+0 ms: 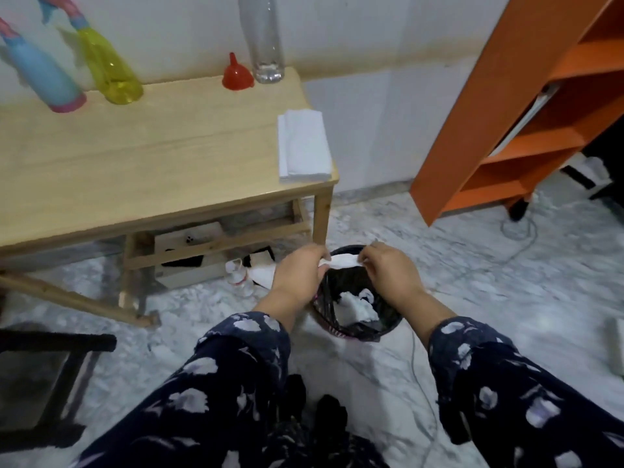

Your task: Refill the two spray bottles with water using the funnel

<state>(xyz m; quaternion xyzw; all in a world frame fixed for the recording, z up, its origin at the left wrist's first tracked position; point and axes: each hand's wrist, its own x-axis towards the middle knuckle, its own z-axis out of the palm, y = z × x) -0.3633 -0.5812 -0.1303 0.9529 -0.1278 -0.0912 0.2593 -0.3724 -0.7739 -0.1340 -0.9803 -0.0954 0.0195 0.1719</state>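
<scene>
Fingers of both hands, L [297, 275] + R [391, 270], pinch tissue [341, 260] over bin [358, 327].

Red funnel [237, 75]; yellow bottle [109, 70], blue bottle [44, 79]; sleeves [243, 346] navy, seemingly floral.

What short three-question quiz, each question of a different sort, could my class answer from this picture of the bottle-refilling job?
1. True or false: the red funnel sits in the neck of the yellow spray bottle.
2. What do the left hand and right hand hold between them?
A. a white tissue
B. the funnel
C. a bottle cap
3. Fill in: the hands are above the black ___ on the floor.

Key
1. False; it stands on the wooden table beside the clear bottle.
2. A
3. bin
</scene>
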